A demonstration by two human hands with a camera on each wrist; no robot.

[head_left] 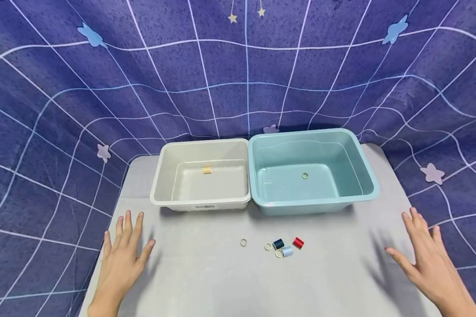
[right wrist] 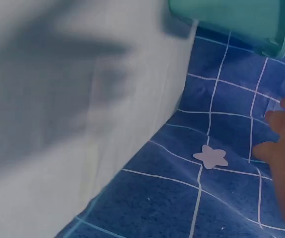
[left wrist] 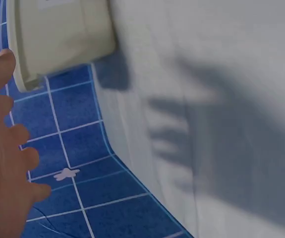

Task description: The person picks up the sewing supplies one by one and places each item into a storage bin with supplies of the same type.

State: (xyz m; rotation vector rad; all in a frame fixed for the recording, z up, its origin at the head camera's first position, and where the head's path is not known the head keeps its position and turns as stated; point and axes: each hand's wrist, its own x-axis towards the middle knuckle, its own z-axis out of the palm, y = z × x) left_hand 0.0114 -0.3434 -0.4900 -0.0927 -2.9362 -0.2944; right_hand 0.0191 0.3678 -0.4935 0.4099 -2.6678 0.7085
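Observation:
My left hand (head_left: pixel 120 257) hovers over the left side of the table, fingers spread and holding nothing. On the far right my right hand (head_left: pixel 430 255) is also spread and holds nothing. Between them, on the tabletop, lie a dark blue thread spool (head_left: pixel 278 244), a red thread spool (head_left: pixel 298 243) and a light blue thread spool (head_left: pixel 287 251). Small pale rings lie around these: one ring (head_left: pixel 243 242) apart to the left, another ring (head_left: pixel 268 246) by the dark spool, and a third ring (head_left: pixel 279 253) against the light blue spool.
A cream bin (head_left: pixel 206 204) at the back holds a yellow spool (head_left: pixel 207 170). Right beside it, a light teal bin (head_left: pixel 317 204) has a small ring (head_left: pixel 305 175) on its floor. A blue gridded curtain (head_left: pixel 230 101) with stars surrounds the grey-white table (head_left: pixel 206 273).

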